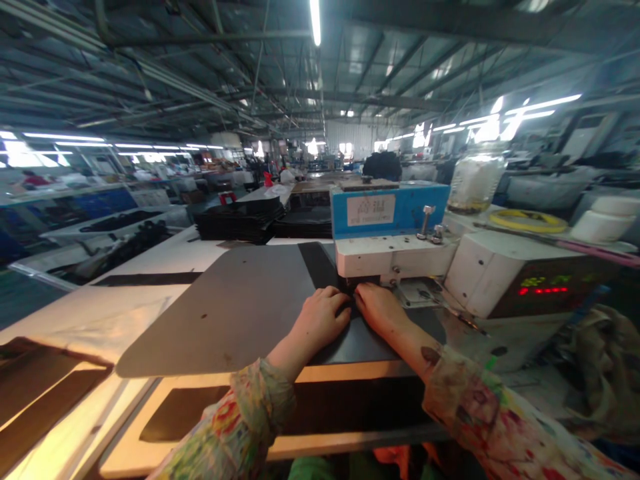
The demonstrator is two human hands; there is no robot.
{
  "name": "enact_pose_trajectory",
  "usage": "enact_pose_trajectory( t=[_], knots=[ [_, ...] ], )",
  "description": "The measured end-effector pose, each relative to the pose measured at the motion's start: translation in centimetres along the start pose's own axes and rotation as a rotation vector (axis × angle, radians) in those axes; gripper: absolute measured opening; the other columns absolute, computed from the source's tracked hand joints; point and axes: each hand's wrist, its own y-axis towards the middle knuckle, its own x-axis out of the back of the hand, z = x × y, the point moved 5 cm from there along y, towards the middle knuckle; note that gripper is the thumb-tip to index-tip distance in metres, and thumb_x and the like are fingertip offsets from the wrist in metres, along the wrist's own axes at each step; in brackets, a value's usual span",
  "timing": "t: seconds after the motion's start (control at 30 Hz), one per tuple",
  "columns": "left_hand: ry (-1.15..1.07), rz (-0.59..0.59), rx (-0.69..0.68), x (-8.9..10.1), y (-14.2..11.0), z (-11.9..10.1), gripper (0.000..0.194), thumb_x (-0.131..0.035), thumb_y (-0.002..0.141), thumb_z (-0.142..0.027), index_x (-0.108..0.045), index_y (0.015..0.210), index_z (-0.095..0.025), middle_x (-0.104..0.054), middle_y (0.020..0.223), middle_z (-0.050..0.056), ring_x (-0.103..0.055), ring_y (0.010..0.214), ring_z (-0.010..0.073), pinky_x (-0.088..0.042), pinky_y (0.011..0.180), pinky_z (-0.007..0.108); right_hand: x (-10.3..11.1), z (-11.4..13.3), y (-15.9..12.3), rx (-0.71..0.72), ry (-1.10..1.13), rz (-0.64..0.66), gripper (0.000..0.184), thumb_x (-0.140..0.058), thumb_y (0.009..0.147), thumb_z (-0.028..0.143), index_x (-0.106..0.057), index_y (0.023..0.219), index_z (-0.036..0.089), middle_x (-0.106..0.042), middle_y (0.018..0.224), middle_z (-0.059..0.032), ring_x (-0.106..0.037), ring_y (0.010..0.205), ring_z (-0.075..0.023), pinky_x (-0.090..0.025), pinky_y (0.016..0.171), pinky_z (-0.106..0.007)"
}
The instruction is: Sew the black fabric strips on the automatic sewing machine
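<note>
A black strip of sheet material (316, 263) runs across the grey metal plate (225, 313) towards the front of a blue and white machine (390, 257). My left hand (324, 317) rests on the plate with its fingers curled down on the strip's near end. Close beside it, my right hand (379, 310) is closed at the strip's edge, its fingertips just under the machine head. My own hands partly hide the strip's end and the working point of the machine.
Stacks of black pieces (240, 220) lie behind the plate. Another black piece (360, 405) is on the lower shelf before me. On the right stand a control box with a red display (545, 287), a glass jar (477, 180), a yellow tape roll (527, 221) and a white bottle (605, 220).
</note>
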Motion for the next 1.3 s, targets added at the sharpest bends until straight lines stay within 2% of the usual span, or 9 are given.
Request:
enact_pose_trajectory(
  t=[0.3, 0.53, 0.67, 0.77, 0.93, 1.07, 1.13, 1.2, 1.3],
  knots=[
    [0.062, 0.017, 0.031, -0.2, 1.0, 1.2, 0.027, -0.042, 0.080, -0.018, -0.061, 0.099, -0.020, -0.057, 0.098, 0.006, -0.052, 0.089, 0.0179, -0.043, 0.080, 0.028, 0.2, 0.4, 0.2, -0.011, -0.027, -0.007, 0.023, -0.034, 0.088, 0.018, -0.056, 0.089, 0.014, -0.063, 0.086, -0.0101, -0.061, 0.075, -0.0189, -0.042, 0.061, -0.025],
    [0.156, 0.015, 0.045, -0.8, 2.5, 2.9, 0.029, -0.038, 0.084, -0.025, -0.061, 0.100, -0.018, -0.058, 0.099, 0.007, -0.054, 0.089, 0.0183, -0.044, 0.079, 0.028, 0.2, 0.5, 0.1, 0.011, 0.011, -0.031, 0.021, -0.036, 0.086, 0.015, -0.057, 0.088, 0.013, -0.062, 0.086, -0.0093, -0.060, 0.076, -0.0186, -0.041, 0.063, -0.026],
    [0.179, 0.028, 0.059, -0.2, 3.2, 4.9, 0.030, -0.039, 0.084, -0.027, -0.062, 0.101, -0.016, -0.059, 0.099, 0.009, -0.055, 0.090, 0.0193, -0.044, 0.081, 0.029, 0.6, 0.4, -1.4, 0.056, 0.068, -0.051, 0.018, -0.041, 0.085, 0.016, -0.058, 0.083, 0.015, -0.059, 0.085, -0.0063, -0.056, 0.081, -0.0162, -0.041, 0.070, -0.024],
    [0.196, 0.059, 0.022, 0.7, 3.0, 5.8, 0.031, -0.038, 0.084, -0.026, -0.062, 0.101, -0.015, -0.059, 0.097, 0.010, -0.056, 0.089, 0.0187, -0.043, 0.082, 0.029, 0.9, 0.2, -3.5, 0.119, 0.249, -0.089, 0.015, -0.045, 0.082, 0.013, -0.060, 0.086, 0.015, -0.057, 0.086, -0.0054, -0.053, 0.083, -0.0150, -0.041, 0.074, -0.025],
    [0.330, 0.154, -0.102, 1.1, 2.1, 5.2, 0.025, -0.045, 0.077, -0.023, -0.063, 0.089, -0.011, -0.061, 0.087, 0.013, -0.058, 0.081, 0.0218, -0.044, 0.079, 0.033, 1.2, 0.0, -6.3, 0.181, 0.428, -0.181, 0.017, -0.044, 0.083, 0.014, -0.059, 0.087, 0.017, -0.056, 0.084, -0.0051, -0.050, 0.082, -0.0164, -0.041, 0.075, -0.029],
    [0.350, 0.141, -0.066, 1.0, 2.3, 4.9, 0.027, -0.057, 0.067, -0.024, -0.061, 0.091, -0.011, -0.060, 0.090, 0.012, -0.057, 0.082, 0.0233, -0.043, 0.080, 0.033, 1.4, 0.1, -6.5, 0.167, 0.421, -0.181, 0.018, -0.042, 0.084, 0.014, -0.059, 0.088, 0.016, -0.055, 0.086, -0.0054, -0.049, 0.084, -0.0169, -0.040, 0.077, -0.030],
    [0.359, 0.119, -0.026, 1.2, 2.3, 5.2, 0.023, -0.049, 0.074, -0.019, -0.062, 0.091, -0.012, -0.059, 0.089, 0.012, -0.056, 0.084, 0.0223, -0.043, 0.080, 0.033, 1.6, 0.2, -6.5, 0.163, 0.430, -0.182, 0.019, -0.040, 0.084, 0.014, -0.059, 0.088, 0.016, -0.055, 0.086, -0.0058, -0.049, 0.085, -0.0172, -0.040, 0.077, -0.030],
    [0.369, 0.095, 0.006, 1.7, 1.9, 5.4, 0.028, -0.037, 0.081, -0.015, -0.062, 0.093, -0.013, -0.059, 0.089, 0.012, -0.055, 0.086, 0.0212, -0.043, 0.079, 0.033, 2.1, 0.4, -6.8, 0.158, 0.475, -0.188, 0.020, -0.040, 0.085, 0.016, -0.059, 0.088, 0.016, -0.055, 0.086, -0.0061, -0.049, 0.085, -0.0175, -0.039, 0.078, -0.030],
    [0.310, 0.087, 0.019, 2.8, -0.7, 4.4, 0.033, -0.031, 0.084, -0.013, -0.061, 0.096, -0.015, -0.059, 0.090, 0.010, -0.054, 0.088, 0.0208, -0.043, 0.079, 0.033, 2.6, 0.4, -8.2, 0.091, 0.715, -0.164, 0.020, -0.041, 0.085, 0.023, -0.060, 0.087, 0.017, -0.057, 0.084, -0.0049, -0.052, 0.083, -0.0159, -0.040, 0.075, -0.027]
  ],
)
